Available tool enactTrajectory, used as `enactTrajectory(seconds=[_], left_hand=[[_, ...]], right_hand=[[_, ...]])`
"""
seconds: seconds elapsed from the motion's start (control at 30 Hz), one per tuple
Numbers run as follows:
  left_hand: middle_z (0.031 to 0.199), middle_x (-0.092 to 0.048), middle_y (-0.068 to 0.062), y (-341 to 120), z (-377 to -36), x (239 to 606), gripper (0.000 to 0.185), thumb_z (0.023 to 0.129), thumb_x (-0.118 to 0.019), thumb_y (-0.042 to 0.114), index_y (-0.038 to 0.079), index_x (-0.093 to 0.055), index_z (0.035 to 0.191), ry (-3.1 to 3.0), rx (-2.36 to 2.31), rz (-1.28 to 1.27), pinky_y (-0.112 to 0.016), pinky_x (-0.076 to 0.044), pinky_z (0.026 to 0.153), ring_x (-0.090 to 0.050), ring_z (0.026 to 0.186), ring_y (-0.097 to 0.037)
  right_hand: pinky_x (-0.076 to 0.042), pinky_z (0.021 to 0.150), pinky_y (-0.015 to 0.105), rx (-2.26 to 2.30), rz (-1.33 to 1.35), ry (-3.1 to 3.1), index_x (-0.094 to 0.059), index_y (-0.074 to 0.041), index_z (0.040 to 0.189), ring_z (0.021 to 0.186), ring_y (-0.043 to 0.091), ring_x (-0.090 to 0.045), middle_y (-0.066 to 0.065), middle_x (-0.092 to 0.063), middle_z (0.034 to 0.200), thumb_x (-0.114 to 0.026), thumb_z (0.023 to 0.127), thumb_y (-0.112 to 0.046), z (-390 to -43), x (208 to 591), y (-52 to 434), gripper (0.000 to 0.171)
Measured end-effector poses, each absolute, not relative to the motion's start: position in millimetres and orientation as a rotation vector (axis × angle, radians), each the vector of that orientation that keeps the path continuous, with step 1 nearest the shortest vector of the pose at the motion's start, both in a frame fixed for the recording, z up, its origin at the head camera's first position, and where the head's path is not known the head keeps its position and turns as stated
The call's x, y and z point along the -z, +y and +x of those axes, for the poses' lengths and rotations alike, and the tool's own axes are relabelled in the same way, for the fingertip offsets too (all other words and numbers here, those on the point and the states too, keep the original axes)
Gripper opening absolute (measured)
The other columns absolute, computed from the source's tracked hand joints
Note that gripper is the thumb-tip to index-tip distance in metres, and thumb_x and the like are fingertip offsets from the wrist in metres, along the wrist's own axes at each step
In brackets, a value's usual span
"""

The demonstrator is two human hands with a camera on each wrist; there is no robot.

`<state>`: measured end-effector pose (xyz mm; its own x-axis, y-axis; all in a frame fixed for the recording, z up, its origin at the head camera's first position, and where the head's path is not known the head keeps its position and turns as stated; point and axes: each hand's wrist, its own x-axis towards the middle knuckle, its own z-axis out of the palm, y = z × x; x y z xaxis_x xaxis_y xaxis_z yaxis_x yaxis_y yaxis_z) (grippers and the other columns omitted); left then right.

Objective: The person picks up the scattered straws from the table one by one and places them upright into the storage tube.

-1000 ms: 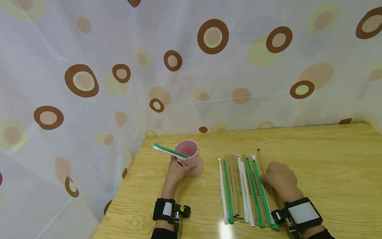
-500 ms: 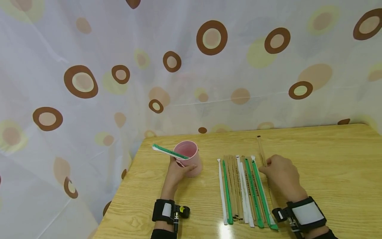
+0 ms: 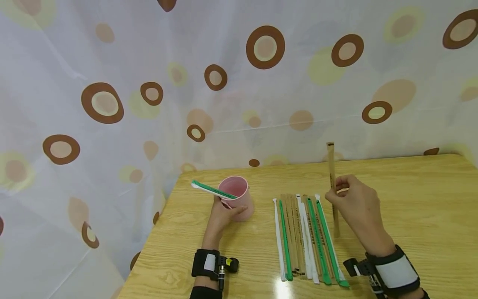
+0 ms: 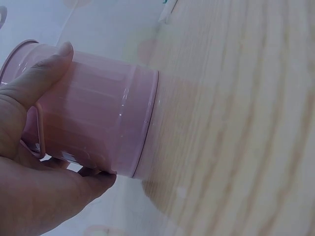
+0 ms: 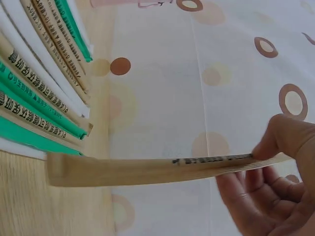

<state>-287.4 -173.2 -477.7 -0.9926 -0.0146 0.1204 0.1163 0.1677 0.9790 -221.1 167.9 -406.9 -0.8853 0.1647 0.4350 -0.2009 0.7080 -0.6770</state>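
My left hand (image 3: 221,216) holds a pink metal cup (image 3: 244,209) on the left of the table, its thumb along the side. The left wrist view shows the cup (image 4: 93,108) with a small wire handle under the hand. A green and white paper-wrapped straw (image 3: 213,189) leans out over the cup's left rim. My right hand (image 3: 358,203) pinches a brown paper-wrapped straw (image 3: 331,166) between thumb and fingers, held nearly upright above the table. In the right wrist view, that straw (image 5: 123,172) extends from the fingertips with dark print on its side.
A row of several wrapped straws (image 3: 302,236), brown, green and white, lies side by side on the wooden table (image 3: 418,207) between the hands. Behind the table hangs a pale curtain (image 3: 231,99) with brown ring patterns. Each wrist wears a strapped camera.
The right hand has lifted the brown straw from the right end of the row and tilted it upright, moving slightly up and right. The left hand and cup have stayed put.
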Motion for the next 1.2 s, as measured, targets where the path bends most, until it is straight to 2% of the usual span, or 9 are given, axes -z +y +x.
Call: enactTrajectory(seconds=[0.13, 0.33, 0.7, 0.8, 0.9, 1.2], left_hand=[[0.150, -0.043, -0.021, -172.8, -287.6, 478.3, 0.099, 0.078, -0.086, 0.001, 0.006, -0.024, 0.154, -2.306, 1.972, -0.108, -0.052, -0.031, 0.118, -0.040, 0.141, -0.036], [0.151, -0.042, -0.021, -175.0, -285.8, 481.4, 0.100, 0.078, -0.086, 0.001, 0.006, -0.022, 0.155, -2.306, 1.973, -0.098, -0.052, -0.030, 0.118, -0.038, 0.142, -0.036], [0.150, -0.044, -0.020, -172.1, -286.4, 477.2, 0.097, 0.079, -0.086, 0.001, 0.006, -0.024, 0.154, -2.324, 1.957, -0.109, -0.052, -0.031, 0.118, -0.040, 0.141, -0.035], [0.150, -0.044, -0.021, -171.6, -288.6, 474.0, 0.098, 0.079, -0.085, 0.001, 0.006, -0.023, 0.154, -2.320, 1.949, -0.127, -0.053, -0.031, 0.118, -0.040, 0.140, -0.036], [0.150, -0.043, -0.021, -171.2, -289.8, 473.1, 0.099, 0.079, -0.086, 0.002, 0.006, -0.023, 0.155, -2.327, 1.946, -0.118, -0.054, -0.030, 0.118, -0.040, 0.140, -0.036], [0.149, -0.044, -0.020, -173.3, -288.2, 478.4, 0.098, 0.078, -0.087, 0.003, 0.005, -0.024, 0.154, -2.342, 1.933, -0.105, -0.054, -0.030, 0.118, -0.040, 0.141, -0.036]], right_hand=[[-0.047, 0.053, 0.020, -1.039, 0.070, -2.286, -0.066, 0.000, 0.105, 0.076, 0.032, -0.071, 0.018, -0.072, 0.088, -0.069, 0.087, -0.005, -219.7, 404.6, 165.0, 0.019], [-0.039, 0.061, 0.000, -1.035, 0.141, -2.154, -0.065, 0.002, 0.103, 0.074, 0.034, -0.072, 0.018, -0.072, 0.087, -0.070, 0.085, -0.001, -218.8, 403.4, 159.8, 0.018], [-0.039, 0.067, -0.003, -1.017, 0.158, -2.041, -0.065, 0.003, 0.100, 0.075, 0.034, -0.071, 0.016, -0.072, 0.088, -0.071, 0.082, 0.004, -218.2, 398.3, 161.8, 0.019], [-0.041, 0.068, -0.002, -1.023, 0.157, -2.034, -0.065, 0.003, 0.100, 0.075, 0.028, -0.071, 0.015, -0.072, 0.089, -0.071, 0.082, 0.003, -220.2, 397.2, 161.8, 0.019], [-0.042, 0.068, -0.001, -1.046, 0.159, -2.040, -0.066, 0.002, 0.101, 0.075, 0.013, -0.070, 0.015, -0.072, 0.089, -0.071, 0.083, 0.003, -220.8, 397.0, 161.5, 0.018], [-0.044, 0.069, 0.000, -1.066, 0.182, -2.030, -0.065, 0.003, 0.100, 0.080, -0.014, -0.058, 0.015, -0.073, 0.089, -0.071, 0.082, 0.007, -217.1, 396.5, 160.0, 0.020]])
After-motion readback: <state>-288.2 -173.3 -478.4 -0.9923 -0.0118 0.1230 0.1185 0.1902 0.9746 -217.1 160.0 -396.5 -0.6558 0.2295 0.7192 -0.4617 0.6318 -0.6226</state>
